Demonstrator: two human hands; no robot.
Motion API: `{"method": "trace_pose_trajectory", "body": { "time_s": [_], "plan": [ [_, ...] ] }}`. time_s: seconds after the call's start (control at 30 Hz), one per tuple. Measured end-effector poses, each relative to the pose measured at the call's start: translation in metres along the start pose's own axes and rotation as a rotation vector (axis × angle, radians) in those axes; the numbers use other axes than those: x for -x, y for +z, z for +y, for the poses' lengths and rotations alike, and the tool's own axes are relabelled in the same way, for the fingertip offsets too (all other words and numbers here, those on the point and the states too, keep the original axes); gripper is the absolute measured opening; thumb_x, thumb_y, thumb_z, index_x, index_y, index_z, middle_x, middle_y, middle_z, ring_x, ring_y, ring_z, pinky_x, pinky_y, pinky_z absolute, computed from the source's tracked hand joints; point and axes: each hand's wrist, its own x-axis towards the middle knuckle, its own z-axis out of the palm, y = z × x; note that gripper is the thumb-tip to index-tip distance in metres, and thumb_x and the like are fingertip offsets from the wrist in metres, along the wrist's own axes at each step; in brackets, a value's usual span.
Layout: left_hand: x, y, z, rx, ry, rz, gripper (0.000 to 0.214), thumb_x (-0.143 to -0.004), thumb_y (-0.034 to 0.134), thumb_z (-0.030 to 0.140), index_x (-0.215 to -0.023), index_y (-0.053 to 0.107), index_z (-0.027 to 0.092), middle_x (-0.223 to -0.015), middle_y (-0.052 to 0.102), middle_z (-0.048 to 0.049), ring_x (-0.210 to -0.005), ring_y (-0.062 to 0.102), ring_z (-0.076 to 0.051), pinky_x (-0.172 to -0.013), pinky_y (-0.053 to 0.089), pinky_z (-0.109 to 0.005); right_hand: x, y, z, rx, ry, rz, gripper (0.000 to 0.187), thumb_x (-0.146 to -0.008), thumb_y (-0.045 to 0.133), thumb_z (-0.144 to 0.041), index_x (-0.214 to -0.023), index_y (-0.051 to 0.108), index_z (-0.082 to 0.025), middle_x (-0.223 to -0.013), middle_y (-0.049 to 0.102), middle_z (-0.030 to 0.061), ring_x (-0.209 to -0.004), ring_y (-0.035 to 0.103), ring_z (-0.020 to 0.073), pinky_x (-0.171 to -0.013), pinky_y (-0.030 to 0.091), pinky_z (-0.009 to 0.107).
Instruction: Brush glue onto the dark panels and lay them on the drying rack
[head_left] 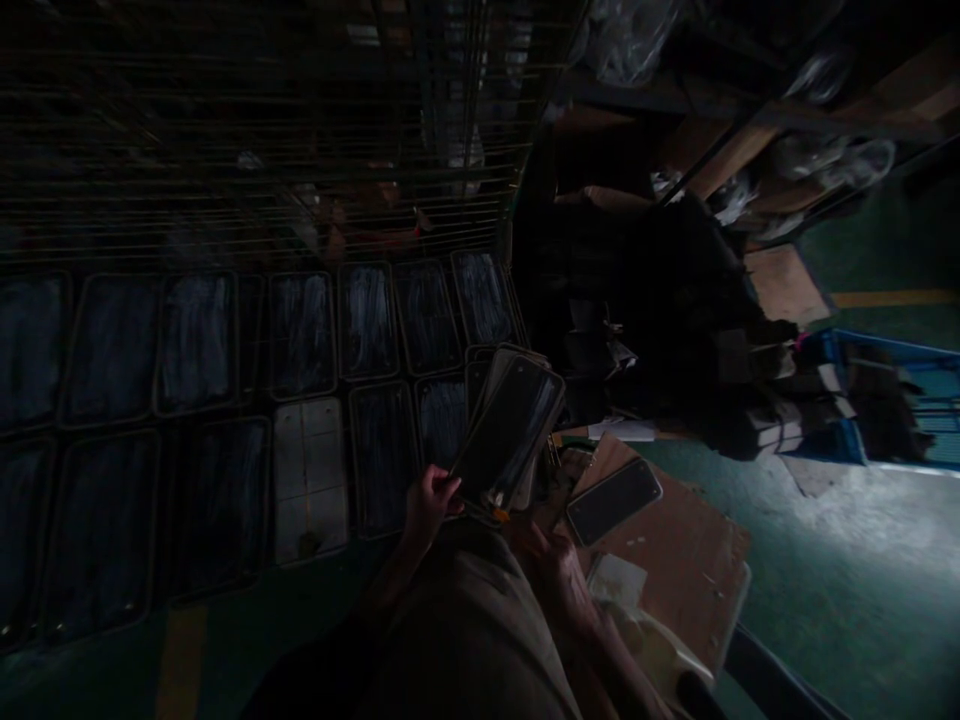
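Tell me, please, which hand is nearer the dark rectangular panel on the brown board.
Right: the right hand is close beside the dark rectangular panel; the left hand is farther off leftward.

Panel rows (195, 345): left, two deep, before the wire rack (337, 178).
Held panel (510, 430): at the rows' right end.
Board (686, 560): right of that, a loose panel (615, 502) on it.
Crate (853, 435): far right, beyond the board.
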Motion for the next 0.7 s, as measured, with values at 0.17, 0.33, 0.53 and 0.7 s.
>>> {"method": "trace_pose_trajectory", "body": {
  "time_s": [0.17, 0.33, 0.53, 0.7],
  "plan": [
    [-0.002, -0.002, 0.000, -0.104, 0.042, -0.021, 0.014, -0.079, 0.064, 0.030, -0.079, 0.053, 0.021, -0.062, 0.062, 0.0064, -0.043, 0.064, -0.012, -0.042, 0.044, -0.018, -0.067, -0.045, 0.031, -0.266, 0.098, 0.071, 0.035, -0.099, 0.047, -0.047, -0.109, 0.066, -0.019, -0.073, 0.068, 0.0015, -0.063, 0.067, 0.0165, -0.058, 0.055, 0.025],
    [-0.007, -0.003, -0.004, -0.063, 0.114, -0.050, 0.018, -0.077, 0.064, 0.036, -0.077, 0.052, 0.022, -0.060, 0.062, 0.0062, -0.044, 0.065, -0.015, -0.042, 0.045, -0.020, -0.139, -0.102, 0.050, 0.066, -0.069, 0.428, 0.036, -0.100, 0.045, -0.045, -0.109, 0.066, -0.018, -0.077, 0.070, 0.0031, -0.066, 0.067, 0.0161, -0.061, 0.052, 0.024],
    [-0.004, -0.002, -0.002, 0.001, 0.064, -0.049, 0.020, -0.075, 0.067, 0.035, -0.078, 0.054, 0.020, -0.060, 0.063, 0.0053, -0.044, 0.066, -0.015, -0.043, 0.046, -0.020, -0.151, -0.090, 0.044, 0.399, -0.242, 0.397, 0.030, -0.101, 0.041, -0.029, -0.114, 0.066, -0.018, -0.095, 0.072, 0.0087, -0.075, 0.068, 0.0166, -0.064, 0.049, 0.023],
    [-0.002, -0.003, 0.003, 0.005, 0.003, -0.043, 0.014, -0.077, 0.065, 0.030, -0.080, 0.056, 0.020, -0.060, 0.064, 0.0055, -0.044, 0.065, -0.014, -0.044, 0.046, -0.020, -0.081, -0.031, 0.024, 0.436, -0.362, 0.068, 0.031, -0.100, 0.039, -0.019, -0.118, 0.064, -0.020, -0.087, 0.071, 0.0070, -0.068, 0.064, 0.0156, -0.059, 0.046, 0.023]
  ]
}}
